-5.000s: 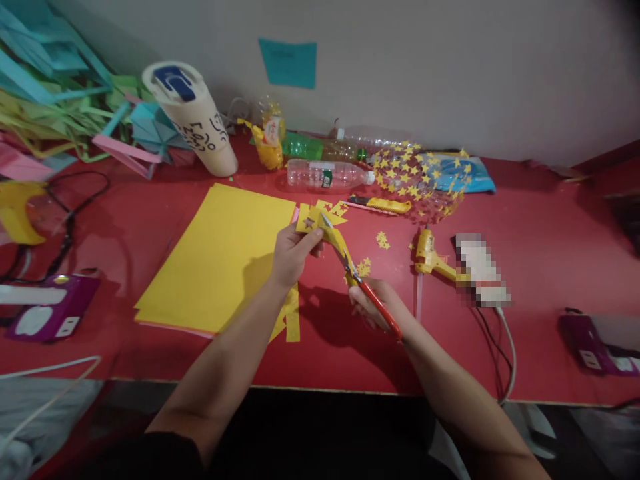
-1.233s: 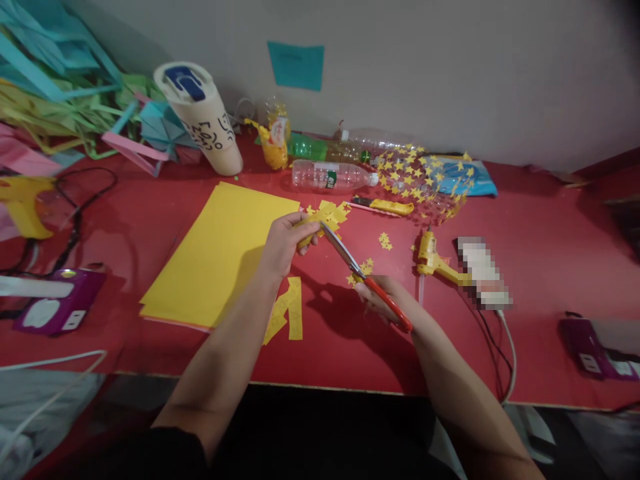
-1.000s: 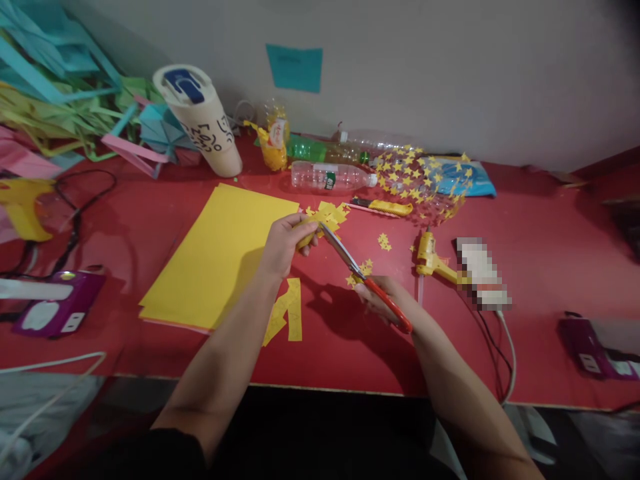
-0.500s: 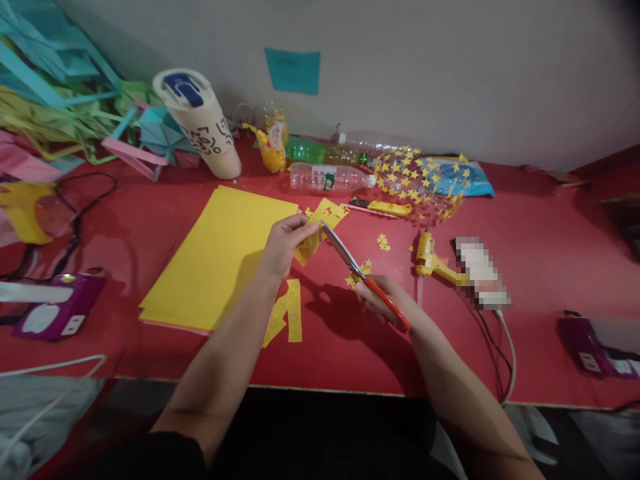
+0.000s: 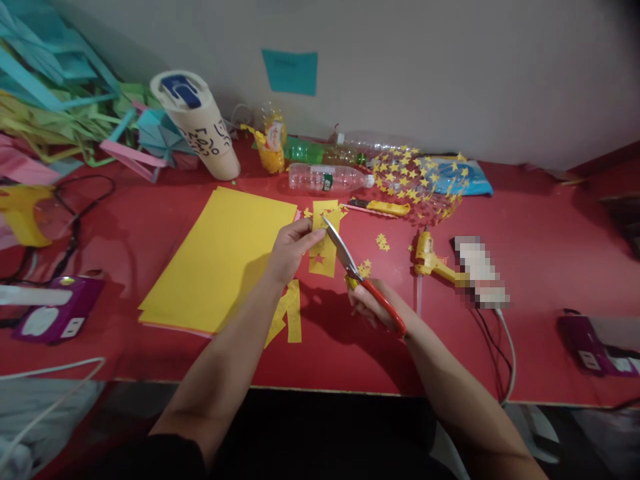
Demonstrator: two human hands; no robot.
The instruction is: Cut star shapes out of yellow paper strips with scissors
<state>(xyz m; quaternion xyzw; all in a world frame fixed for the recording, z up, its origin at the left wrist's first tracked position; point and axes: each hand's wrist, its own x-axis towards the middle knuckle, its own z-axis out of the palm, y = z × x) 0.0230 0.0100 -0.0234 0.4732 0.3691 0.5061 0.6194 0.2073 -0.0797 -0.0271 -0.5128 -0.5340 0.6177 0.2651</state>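
Observation:
My left hand [image 5: 293, 250] is closed, thumb and fingers pinching a strip of yellow paper [image 5: 326, 259] with a star-shaped hole. My right hand [image 5: 373, 303] grips red-handled scissors [image 5: 345, 252], whose blades point up and left. Their tip meets the strip just beside my left thumb; whether the blades are parted is hard to make out. Small yellow paper stars [image 5: 366, 268] lie just past my right hand, and another cluster of stars [image 5: 383, 242] rests farther back. Below my left hand are yellow offcuts [image 5: 294, 313]. A stack of yellow sheets [image 5: 220, 257] lies to the left.
A yellow glue gun [image 5: 426, 257] and a blurred phone [image 5: 481, 270] with a cable are at right. Behind lie a yellow utility knife [image 5: 385, 208], a clear bottle [image 5: 325, 179] and a star-covered bottle [image 5: 415, 179]. A tumbler [image 5: 200, 130] stands back left near folded paper shapes [image 5: 65, 120].
The yellow strip has turned to hang more upright and face-on, with its star hole now showing. My left hand has shifted slightly right and down. The scissors stay close beside it.

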